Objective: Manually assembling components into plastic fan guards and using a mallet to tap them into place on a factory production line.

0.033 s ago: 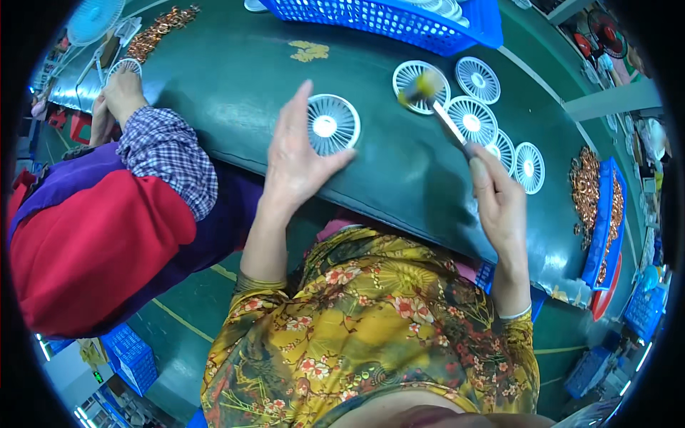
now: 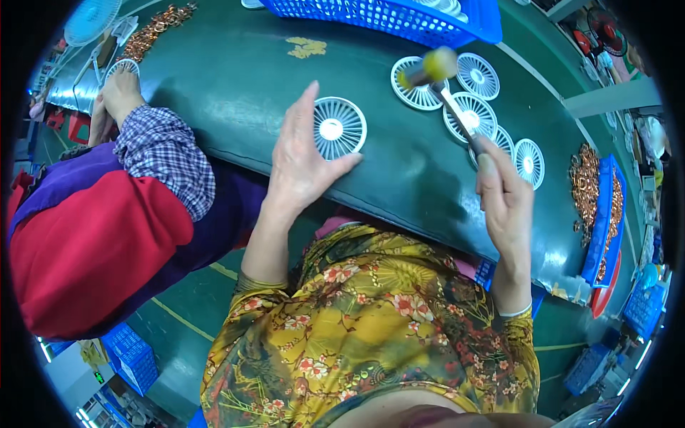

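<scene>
White fan grille (image 2: pixel 340 128) is steadied by the flat, open left hand (image 2: pixel 300 165); the yellow-headed mallet (image 2: pixel 437 65) (right hand (image 2: pixel 505 201) closed on its handle) should be struck squarely.

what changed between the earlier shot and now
Nothing visibly changed. The left hand rests by the same white grille, the right hand grips the yellow-headed mallet raised over the other grilles, and the neighbour's sleeve lies as it was.

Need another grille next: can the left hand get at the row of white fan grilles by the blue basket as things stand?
Probably not easily. The left hand rests on one white grille; the row lies under the right hand and its raised mallet.
</scene>
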A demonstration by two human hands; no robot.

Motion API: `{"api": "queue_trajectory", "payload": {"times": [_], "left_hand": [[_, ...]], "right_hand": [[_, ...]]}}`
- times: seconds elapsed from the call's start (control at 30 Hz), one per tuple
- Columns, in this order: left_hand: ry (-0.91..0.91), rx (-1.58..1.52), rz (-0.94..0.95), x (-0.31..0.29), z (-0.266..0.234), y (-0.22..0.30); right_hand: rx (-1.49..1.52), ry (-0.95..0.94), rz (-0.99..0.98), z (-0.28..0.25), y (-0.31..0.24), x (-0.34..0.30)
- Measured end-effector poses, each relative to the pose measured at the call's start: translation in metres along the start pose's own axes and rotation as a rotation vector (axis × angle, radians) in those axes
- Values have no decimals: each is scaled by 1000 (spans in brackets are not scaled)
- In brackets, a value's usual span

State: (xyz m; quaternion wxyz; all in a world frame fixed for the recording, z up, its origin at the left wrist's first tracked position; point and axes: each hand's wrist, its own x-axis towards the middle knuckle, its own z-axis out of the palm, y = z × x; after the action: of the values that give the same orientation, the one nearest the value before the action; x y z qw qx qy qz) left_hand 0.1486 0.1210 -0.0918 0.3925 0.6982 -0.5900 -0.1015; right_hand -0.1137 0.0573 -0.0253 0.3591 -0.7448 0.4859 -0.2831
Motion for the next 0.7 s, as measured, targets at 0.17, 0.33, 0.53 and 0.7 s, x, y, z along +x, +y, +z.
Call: {"api": "queue_trajectory", "payload": {"times": [0.17, 0.33, 0.53, 0.7], "left_hand": [[-75, -65, -49, 12, 4, 6], [-167, -50, -51, 29, 5, 8], [-72, -54, 204, 56, 13, 7], [-382, -9, 288, 102, 54, 29]], "right_hand": [[-61, 110, -500, 32, -2, 11], [-381, -293, 11, 29, -11, 16], [-337, 96, 45, -31, 21, -3], [-638, 234, -157, -81, 79, -10]]}}
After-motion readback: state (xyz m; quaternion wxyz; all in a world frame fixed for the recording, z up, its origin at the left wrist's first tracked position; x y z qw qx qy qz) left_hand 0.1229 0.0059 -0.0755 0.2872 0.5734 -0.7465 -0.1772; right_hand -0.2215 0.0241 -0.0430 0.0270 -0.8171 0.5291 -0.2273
